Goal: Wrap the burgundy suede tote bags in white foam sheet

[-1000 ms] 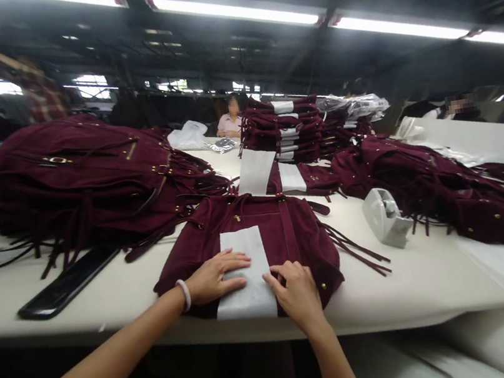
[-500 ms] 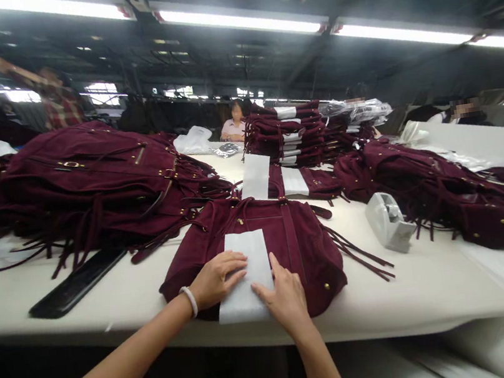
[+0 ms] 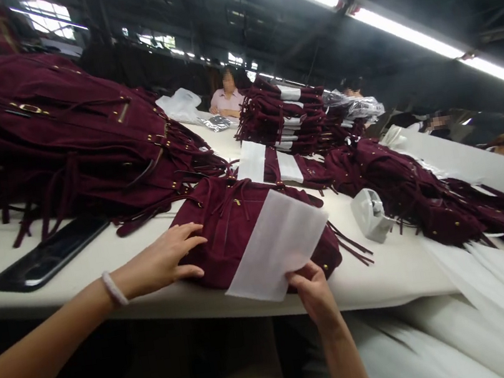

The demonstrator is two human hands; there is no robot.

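Note:
A burgundy bag (image 3: 213, 245) lies flat at the front edge of the table, its tassels trailing to the right. My right hand (image 3: 311, 284) pinches the lower right edge of a white paper sheet (image 3: 277, 245), which is tilted over the bag's right half and hides part of it. At the bag's left side is my left hand (image 3: 172, 258), fingers spread and holding nothing, with a white band on the wrist. Behind the bag, another white sheet (image 3: 252, 162) lies against a folded burgundy piece.
Burgundy bags (image 3: 82, 132) are heaped at left beside a black phone-like slab (image 3: 48, 254). A tape dispenser (image 3: 370, 215) stands right of the bag. Farther back are a banded stack (image 3: 283, 115), more bags (image 3: 413, 190) and a seated person (image 3: 226, 98). White sheets (image 3: 483, 280) hang at right.
The sheet has gone from lying on the bag under both hands to being lifted and tilted in my right hand. My left hand has moved left off it. The view has shifted and tilted.

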